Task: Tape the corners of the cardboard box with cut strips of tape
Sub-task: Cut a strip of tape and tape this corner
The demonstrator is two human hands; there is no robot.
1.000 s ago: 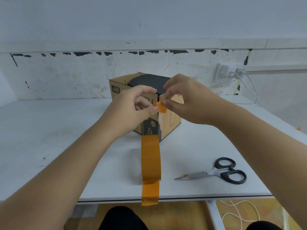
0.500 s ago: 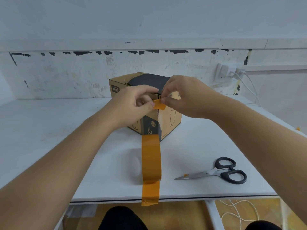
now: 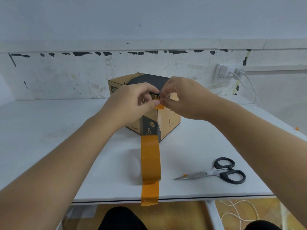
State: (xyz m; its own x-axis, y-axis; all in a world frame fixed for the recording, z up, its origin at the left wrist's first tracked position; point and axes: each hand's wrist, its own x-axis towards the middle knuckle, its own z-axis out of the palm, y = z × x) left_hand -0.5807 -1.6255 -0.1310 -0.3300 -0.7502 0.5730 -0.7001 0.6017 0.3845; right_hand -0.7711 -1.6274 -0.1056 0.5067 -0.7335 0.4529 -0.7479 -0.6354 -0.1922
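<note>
Pinching a small orange tape strip (image 3: 159,107) between them, the left hand (image 3: 132,103) and the right hand (image 3: 184,98) meet at centre frame, fingers curled tight on the strip just at the upper front corner of the cardboard box (image 3: 172,120). From the left, the white surface (image 3: 49,130) lies open, giving that forearm room. The strip is short and sticky, so it may well fold onto itself or cling to a fingertip, and it could land crooked on the corner edge. Below centre, the orange tape roll (image 3: 150,160) stands on edge, its loose end hanging over the front edge of the surface; a nudge from a wrist could roll it off. At lower right the scissors (image 3: 221,171) lie well apart, near that same edge and beneath the right forearm.
</note>
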